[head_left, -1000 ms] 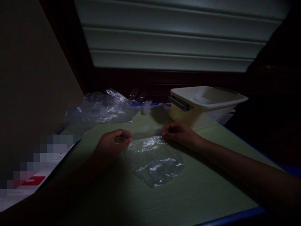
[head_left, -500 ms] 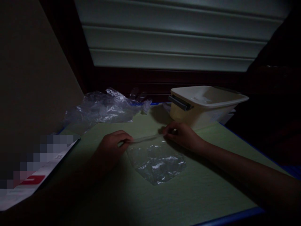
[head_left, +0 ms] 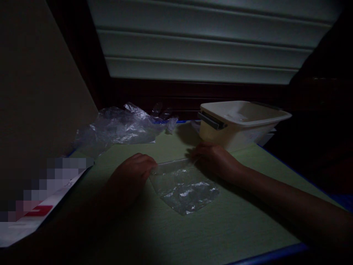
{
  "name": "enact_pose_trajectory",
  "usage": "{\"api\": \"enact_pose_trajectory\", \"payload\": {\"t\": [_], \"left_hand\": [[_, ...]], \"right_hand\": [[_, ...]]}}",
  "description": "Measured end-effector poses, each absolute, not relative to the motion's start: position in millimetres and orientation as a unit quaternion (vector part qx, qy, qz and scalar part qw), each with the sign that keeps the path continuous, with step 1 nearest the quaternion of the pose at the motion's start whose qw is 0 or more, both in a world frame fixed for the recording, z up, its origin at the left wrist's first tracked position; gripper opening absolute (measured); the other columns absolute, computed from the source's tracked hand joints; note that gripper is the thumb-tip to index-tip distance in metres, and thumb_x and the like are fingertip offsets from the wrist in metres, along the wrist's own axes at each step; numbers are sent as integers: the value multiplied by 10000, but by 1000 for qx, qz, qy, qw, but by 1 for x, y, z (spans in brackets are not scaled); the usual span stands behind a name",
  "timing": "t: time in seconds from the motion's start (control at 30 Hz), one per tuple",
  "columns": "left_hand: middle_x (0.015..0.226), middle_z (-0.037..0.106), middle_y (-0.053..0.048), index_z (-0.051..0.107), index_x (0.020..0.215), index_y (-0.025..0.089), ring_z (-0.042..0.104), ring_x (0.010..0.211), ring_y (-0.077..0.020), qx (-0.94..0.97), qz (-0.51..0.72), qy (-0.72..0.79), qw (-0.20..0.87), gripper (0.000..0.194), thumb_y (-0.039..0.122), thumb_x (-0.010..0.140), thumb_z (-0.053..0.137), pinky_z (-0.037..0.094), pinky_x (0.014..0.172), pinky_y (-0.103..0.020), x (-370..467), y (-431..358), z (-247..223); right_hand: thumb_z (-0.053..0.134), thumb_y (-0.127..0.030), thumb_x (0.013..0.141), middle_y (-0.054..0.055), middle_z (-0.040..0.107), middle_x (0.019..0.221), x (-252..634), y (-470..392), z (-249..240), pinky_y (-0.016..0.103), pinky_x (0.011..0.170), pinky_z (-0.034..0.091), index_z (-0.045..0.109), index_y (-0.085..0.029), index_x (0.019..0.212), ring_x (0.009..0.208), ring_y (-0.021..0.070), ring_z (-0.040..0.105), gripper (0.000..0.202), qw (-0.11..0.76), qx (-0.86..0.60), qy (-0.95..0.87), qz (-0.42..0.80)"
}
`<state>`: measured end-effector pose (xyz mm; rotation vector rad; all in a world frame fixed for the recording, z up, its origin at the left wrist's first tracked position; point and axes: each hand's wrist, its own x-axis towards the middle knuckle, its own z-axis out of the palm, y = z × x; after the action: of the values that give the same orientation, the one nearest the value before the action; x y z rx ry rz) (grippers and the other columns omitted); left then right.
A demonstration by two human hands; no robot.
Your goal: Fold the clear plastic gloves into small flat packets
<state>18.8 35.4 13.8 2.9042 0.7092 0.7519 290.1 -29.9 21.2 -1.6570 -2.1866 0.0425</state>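
Note:
A clear plastic bag (head_left: 187,191) lies on the green tabletop (head_left: 193,235), its far edge raised slightly between my hands. My left hand (head_left: 139,167) pinches the left corner of that edge. At the right corner, my right hand (head_left: 208,156) has its fingers closed on the bag, just in front of a cream-coloured bin. The image is dark, and the fingertips of both hands are partly hidden.
The cream bin (head_left: 228,134) with a dark handle stands at the back right. Crumpled clear plastic (head_left: 124,127) is piled at the back left. A white and red printed packet (head_left: 41,211) lies at the left edge. Behind is a slatted panel (head_left: 198,48).
The fingers of both hands have curled in closer, and the gaps seen between thumb and fingers have closed. The bag's far edge is now flatter and its lower part has shifted slightly.

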Motion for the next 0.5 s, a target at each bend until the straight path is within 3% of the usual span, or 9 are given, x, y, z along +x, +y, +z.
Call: {"api": "enact_pose_trajectory", "payload": {"t": [0.23,0.5], "left_hand": [[989,686,-84,678,936,136,599,938,-214,964,175,199,-13,373,-9,800,362,471,839,-331,16,29,17],[1004,686,-80,670,937,143,606,937,-234,969,99,222,-46,343,-28,795,409,476,834,-367,15,28,16]], "right_hand": [[572,-45,842,117,709,971,289,-34,28,279,720,492,739,-160,1037,835,207,669,281,119,-586,-801,-37],[558,-8,821,141,702,964,290,-40,31,356,781,482,729,-142,992,887,265,651,277,37,-578,-809,-97]]}}
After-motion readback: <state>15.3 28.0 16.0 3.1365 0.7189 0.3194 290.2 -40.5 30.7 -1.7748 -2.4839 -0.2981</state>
